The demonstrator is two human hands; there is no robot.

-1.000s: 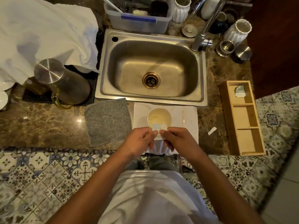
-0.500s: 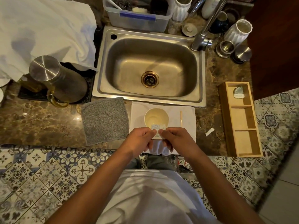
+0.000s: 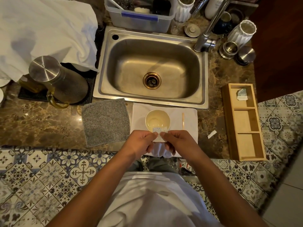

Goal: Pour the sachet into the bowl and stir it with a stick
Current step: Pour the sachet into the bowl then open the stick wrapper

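You're pinching the sachet [image 3: 158,134] between both hands, left hand [image 3: 141,143] and right hand [image 3: 179,142] closed on it, just over the near rim of the bowl [image 3: 157,120]; stir stick [image 3: 183,120] lying beside the bowl on the white cloth [image 3: 191,128].

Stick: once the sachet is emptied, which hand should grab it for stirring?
Right, probably. The stick lies on the white cloth right of the bowl, just beyond the right hand. The left hand would have to cross over. Both now pinch the sachet.
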